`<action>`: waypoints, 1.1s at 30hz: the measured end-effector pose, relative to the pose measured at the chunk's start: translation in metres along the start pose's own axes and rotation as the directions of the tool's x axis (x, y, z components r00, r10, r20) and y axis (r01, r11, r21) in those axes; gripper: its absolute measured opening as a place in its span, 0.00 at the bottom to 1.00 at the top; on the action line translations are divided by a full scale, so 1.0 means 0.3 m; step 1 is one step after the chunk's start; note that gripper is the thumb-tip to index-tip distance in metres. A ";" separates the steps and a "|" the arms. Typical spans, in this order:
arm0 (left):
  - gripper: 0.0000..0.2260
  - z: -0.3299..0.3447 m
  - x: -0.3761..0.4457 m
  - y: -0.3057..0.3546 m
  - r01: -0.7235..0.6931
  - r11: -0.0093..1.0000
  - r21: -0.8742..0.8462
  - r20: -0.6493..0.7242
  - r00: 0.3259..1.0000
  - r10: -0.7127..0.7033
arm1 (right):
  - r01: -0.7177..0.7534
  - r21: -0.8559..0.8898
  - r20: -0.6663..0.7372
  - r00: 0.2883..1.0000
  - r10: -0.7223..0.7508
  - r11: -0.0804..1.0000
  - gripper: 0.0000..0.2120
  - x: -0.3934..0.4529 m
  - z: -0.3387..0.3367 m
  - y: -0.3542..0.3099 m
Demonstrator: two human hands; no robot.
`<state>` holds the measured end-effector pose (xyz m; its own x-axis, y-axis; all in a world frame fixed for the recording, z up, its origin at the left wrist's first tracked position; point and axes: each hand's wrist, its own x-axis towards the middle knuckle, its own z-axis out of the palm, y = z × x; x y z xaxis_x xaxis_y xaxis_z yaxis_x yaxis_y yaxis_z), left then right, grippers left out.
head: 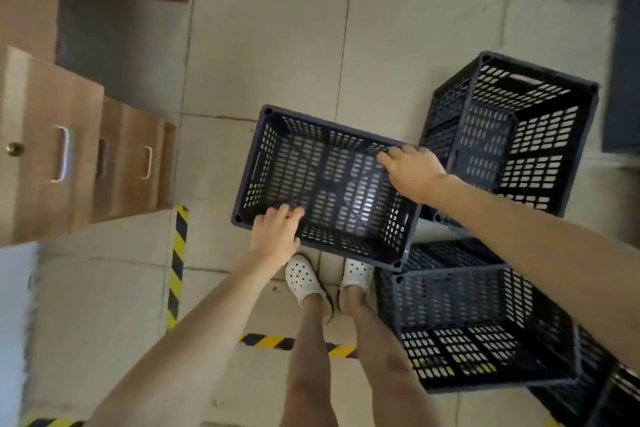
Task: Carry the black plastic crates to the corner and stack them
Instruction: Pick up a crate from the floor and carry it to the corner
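Hands on opposite rims: seen from the head camera, the left hand (275, 232) curls its fingers over the near rim of a black plastic crate (329, 184) at centre frame, while the right hand (414, 172) closes over the far right rim. Gripping two opposed edges likely keeps the open-topped crate level and balanced for carrying; its mouth faces up toward the camera and it appears empty.

Whether the crate is lifted or resting on the tiled floor (270, 45) cannot be told from this steep angle, though its lower right corner overlaps the crate below it in the frame. A second crate (478, 329) sits at lower right, beside the person's white clogs (304, 279), and a third crate (516, 135) stands at right of centre, tipped so one perforated side faces the lens. More black lattice shows at the bottom right corner, cut off by the frame edge, so the count of crates is uncertain.

Wooden drawer units (79, 156) fill the left of the frame, with yellow-and-black hazard tape (178, 263) marking the floor. Dark objects at the upper right are too cropped to identify. The destination corner cannot be picked out with confidence.
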<state>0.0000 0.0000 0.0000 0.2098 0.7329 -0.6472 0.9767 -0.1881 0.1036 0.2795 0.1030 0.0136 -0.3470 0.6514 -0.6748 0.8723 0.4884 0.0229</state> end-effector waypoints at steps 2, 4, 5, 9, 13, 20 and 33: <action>0.25 0.082 0.043 -0.012 -0.029 0.996 0.086 0.065 0.998 0.023 | 0.004 -0.066 0.027 1.000 -0.002 0.998 0.28 0.079 0.047 -0.009; 0.26 0.186 0.085 -0.024 -0.077 0.989 0.123 0.103 0.993 0.064 | 0.003 -0.094 0.035 0.999 0.000 0.996 0.29 0.157 0.113 -0.005; 0.27 0.231 0.108 -0.027 -0.091 0.989 0.116 0.121 0.990 0.077 | -0.006 -0.100 0.041 0.999 0.010 0.995 0.30 0.200 0.144 0.000; 0.22 0.396 0.166 -0.026 0.040 0.998 -0.050 0.109 0.993 -0.034 | -0.077 -0.117 0.037 0.996 0.082 0.990 0.34 0.348 0.234 0.017; 0.20 0.507 0.169 -0.019 0.225 0.973 -0.052 0.241 0.948 -0.207 | -0.095 -0.153 0.028 0.995 0.101 0.984 0.38 0.467 0.274 0.025; 0.23 0.593 0.212 0.024 0.694 0.481 -0.536 0.562 0.718 -0.410 | -0.134 0.045 0.094 0.987 0.130 0.990 0.37 0.647 0.294 0.007; 0.17 0.592 0.242 0.077 0.573 -0.553 -0.605 0.776 0.580 -0.248 | -0.335 0.367 0.179 0.941 0.288 0.868 0.25 0.661 0.224 0.017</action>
<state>0.0296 -0.0673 -0.1789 -0.1556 -0.0351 -0.9872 -0.3924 0.9193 0.0291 0.2383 0.1955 -0.1697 -0.0135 0.6497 -0.7601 0.9997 -0.0080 -0.0246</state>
